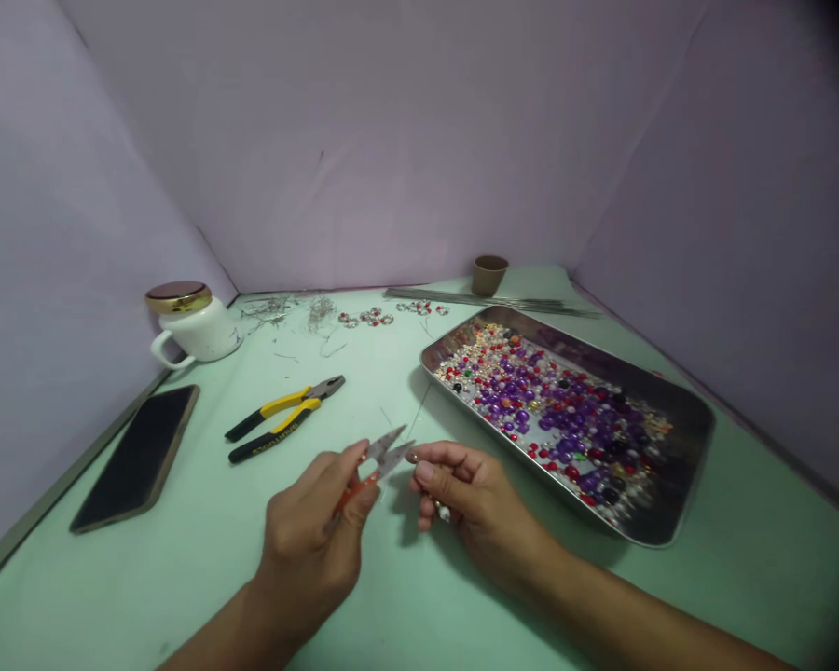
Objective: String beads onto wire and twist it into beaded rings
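My left hand (314, 536) grips small orange-handled snips (381, 457), whose metal blades point up and right toward my other hand. My right hand (472, 503) pinches a thin wire (419, 410) at its fingertips, right at the blade tips; a small white bead (444, 512) shows under the fingers. The wire runs up and away over the green table (741, 559). The two hands are almost touching near the table's middle front.
A steel tray (685, 410) of purple, red and pearl beads lies to the right. Yellow-handled pliers (283, 417) and a black phone (138, 457) lie at left. At the back are a white lidded jar (192, 321), a brown cup (489, 274), wire rods (489, 299), wire bits and beaded pieces (367, 318).
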The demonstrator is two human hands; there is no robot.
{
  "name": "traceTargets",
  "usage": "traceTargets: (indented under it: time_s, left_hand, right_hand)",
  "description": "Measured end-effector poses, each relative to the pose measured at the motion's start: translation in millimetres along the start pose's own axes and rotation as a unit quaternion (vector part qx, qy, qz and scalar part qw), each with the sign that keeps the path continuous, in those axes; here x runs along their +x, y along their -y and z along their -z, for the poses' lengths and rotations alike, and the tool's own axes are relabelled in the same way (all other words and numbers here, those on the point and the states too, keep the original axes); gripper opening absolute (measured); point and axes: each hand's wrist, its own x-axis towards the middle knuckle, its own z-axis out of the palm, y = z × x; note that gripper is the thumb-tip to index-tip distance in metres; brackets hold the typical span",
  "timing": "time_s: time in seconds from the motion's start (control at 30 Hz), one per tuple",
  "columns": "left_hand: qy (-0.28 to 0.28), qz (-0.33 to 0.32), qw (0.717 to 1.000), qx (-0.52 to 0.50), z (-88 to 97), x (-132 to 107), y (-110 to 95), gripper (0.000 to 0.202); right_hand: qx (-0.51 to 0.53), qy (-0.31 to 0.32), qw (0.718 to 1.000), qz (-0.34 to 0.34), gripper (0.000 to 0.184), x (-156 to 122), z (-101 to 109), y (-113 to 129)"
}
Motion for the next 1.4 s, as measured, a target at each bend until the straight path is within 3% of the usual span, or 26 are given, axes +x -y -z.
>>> traceTargets:
  time_s: [0.13, 0.27, 0.37, 0.47, 0.57, 0.63, 0.73, 0.8, 0.83, 0.87, 0.9, 0.97, 1.03, 1.1, 1.17, 1.27, 1.4]
  left_hand:
    - [-0.048, 0.084, 0.986, 0.133, 20.0, 14, 16, 0.027]
    - [0.009, 0.231, 0.931, 0.283, 40.2, 41, 54, 0.035]
    - [0.079, 0.302, 0.887, 0.341, 53.8, 66, 91, 0.038]
    - [0.142, 0.337, 0.87, 0.33, 63.3, 83, 124, 0.032]
    - [0.149, 0.358, 0.867, 0.315, 65.0, 87, 138, 0.028]
    - [0.122, 0.333, 0.877, 0.325, 61.0, 84, 134, 0.027]
    - [0.045, 0.26, 0.905, 0.334, 48.8, 76, 105, 0.03]
    - [-0.013, 0.233, 0.949, 0.213, 38.2, 71, 74, 0.026]
    - [0.004, 0.244, 0.964, 0.107, 32.7, 68, 58, 0.024]
    - [0.058, 0.272, 0.961, -0.001, 27.2, 65, 42, 0.023]
    - [0.121, 0.313, 0.937, -0.095, 21.8, 63, 27, 0.024]
    - [0.207, 0.383, 0.867, -0.242, 11.6, 56, 3, 0.029]
    - [0.22, 0.407, 0.821, -0.334, 2.9, 50, -9, 0.029]
    - [0.213, 0.402, 0.798, -0.395, -3.5, 44, -11, 0.023]
    - [0.205, 0.391, 0.792, -0.423, -7.5, 40, -8, 0.017]
    - [0.204, 0.377, 0.809, -0.402, -9.9, 39, -3, 0.013]
    - [0.22, 0.307, 0.846, -0.377, -6.7, 42, 0, 0.008]
  right_hand:
    - [-0.006, -0.021, 1.0, 0.009, 0.029, 1, 1, 2]
    - [-0.019, -0.026, 0.999, 0.013, 0.027, 1, 2, 4]
    - [-0.032, -0.023, 0.999, 0.01, 0.028, 1, 2, 3]
    - [-0.044, -0.025, 0.999, 0.013, 0.029, 0, 1, 2]
    - [-0.061, -0.024, 0.998, 0.017, 0.029, 0, 1, 0]
    - [-0.072, -0.022, 0.997, 0.021, 0.028, -1, 1, -1]
    - [-0.097, -0.033, 0.994, 0.026, 0.028, -1, 0, -2]
    - [-0.117, -0.046, 0.992, 0.03, 0.028, -1, -1, -2]
    - [-0.125, -0.054, 0.99, 0.033, 0.028, -1, -1, -2]
    - [-0.132, -0.061, 0.989, 0.038, 0.028, -1, -2, -2]
    - [-0.136, -0.067, 0.988, 0.043, 0.027, -1, -2, -2]
    - [-0.137, -0.071, 0.987, 0.051, 0.026, -1, -2, -1]
    - [-0.139, -0.063, 0.987, 0.052, 0.025, -3, -1, -1]
    - [-0.145, -0.055, 0.987, 0.051, 0.025, -4, -2, 0]
    - [-0.155, -0.048, 0.985, 0.049, 0.024, -6, -2, 0]
    - [-0.145, -0.026, 0.989, 0.031, 0.024, -6, -3, 1]
    - [-0.058, 0.042, 0.995, -0.069, 0.024, -5, 0, 6]
